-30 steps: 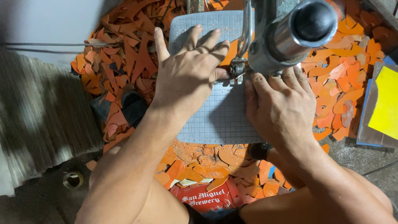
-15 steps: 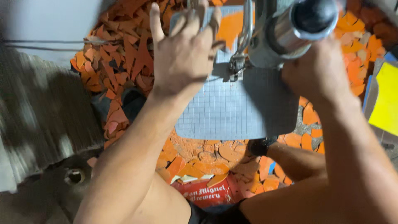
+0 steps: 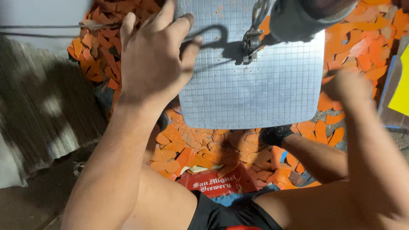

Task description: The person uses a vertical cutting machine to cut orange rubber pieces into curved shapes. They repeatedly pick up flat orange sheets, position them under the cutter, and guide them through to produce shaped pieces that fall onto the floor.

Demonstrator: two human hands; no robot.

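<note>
No container shows clearly; a red crate [image 3: 215, 184] sits low under orange scraps [image 3: 187, 155], its inside hidden. Your left hand [image 3: 155, 59] is spread open, fingers loosely curled, fingertips at the left edge of the gridded worktop [image 3: 264, 89], holding nothing. Your right hand [image 3: 347, 87] is blurred, off the worktop's right edge above scraps; you cannot tell its grip. Machine head [image 3: 306, 17] overhangs the worktop's top, its foot [image 3: 251, 42] down on the bare grid. Yellow sheet [image 3: 402, 85] far right.
</note>
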